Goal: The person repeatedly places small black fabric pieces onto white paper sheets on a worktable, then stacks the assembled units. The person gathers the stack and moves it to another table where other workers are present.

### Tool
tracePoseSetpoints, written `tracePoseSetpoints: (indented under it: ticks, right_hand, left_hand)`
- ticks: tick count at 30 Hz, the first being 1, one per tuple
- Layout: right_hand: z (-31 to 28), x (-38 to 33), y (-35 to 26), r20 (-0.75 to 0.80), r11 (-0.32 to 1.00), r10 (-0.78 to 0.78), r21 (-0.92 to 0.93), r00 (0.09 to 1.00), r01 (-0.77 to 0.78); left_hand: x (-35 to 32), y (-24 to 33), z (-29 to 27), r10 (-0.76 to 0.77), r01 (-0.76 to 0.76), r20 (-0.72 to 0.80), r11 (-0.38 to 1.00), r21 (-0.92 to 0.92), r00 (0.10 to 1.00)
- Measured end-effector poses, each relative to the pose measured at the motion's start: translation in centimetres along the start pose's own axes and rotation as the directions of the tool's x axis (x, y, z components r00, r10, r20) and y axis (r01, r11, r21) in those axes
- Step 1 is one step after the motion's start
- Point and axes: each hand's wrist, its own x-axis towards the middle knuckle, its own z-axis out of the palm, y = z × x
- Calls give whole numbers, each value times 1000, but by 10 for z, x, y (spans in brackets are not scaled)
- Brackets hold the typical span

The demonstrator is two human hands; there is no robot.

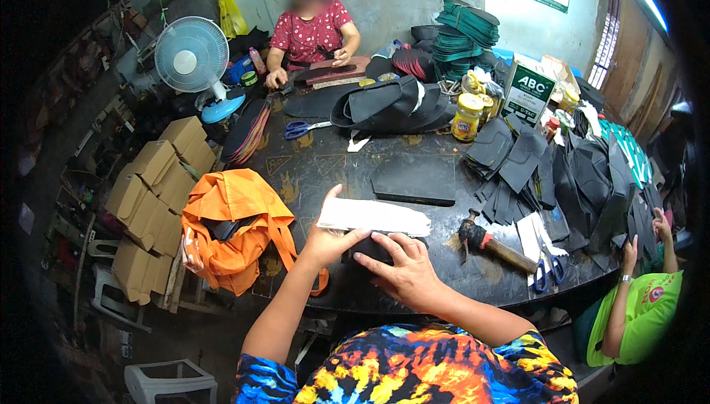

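Note:
Just above the near edge of the dark table, both hands hold a flat piece with a white face [381, 215] and a black near side. My left hand [325, 247] grips its left end, with the thumb along the near side and most other fingers hidden. My right hand [405, 269] presses its fingers on the black part, thumb tucked close; the folded black portion is largely covered by the hands. A thick black slab [414, 181] lies on the table beyond the piece. To the right rests a hammer [499, 245] with a wooden handle.
Scissors [549, 267] and black cut pieces [518, 156] lie right. An orange cloth bag [237, 219] and stacked cardboard boxes [151, 208] stand left. A yellow-labelled jar [467, 117] is at the back. A co-worker [309, 34] sits opposite; another in green [640, 315] is at right.

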Motion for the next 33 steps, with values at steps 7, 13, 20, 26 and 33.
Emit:
tracePoseSetpoints:
  ticks: [7,13,20,26,33]
  right_hand:
    - [9,29,78,-274,787,366,602,889,-138]
    - [76,58,113,-17,341,715,881,699,-328]
    - [104,36,114,-23,909,254,348,967,-231]
    - [96,40,109,-65,919,209,353,976,-173]
    - [93,42,106,-42,900,211,397,977,-178]
  left_hand:
    - [2,-49,-23,-18,-47,-243,965,-258,970]
    - [37,-81,-48,6,-85,-89,364,-928,996]
    - [84,-129,-10,-124,4,-50,404,-915,991]
    - [90,-129,-12,-60,104,87,383,-918,994]
    - [82,-123,-12,-39,103,96,264,-959,995]
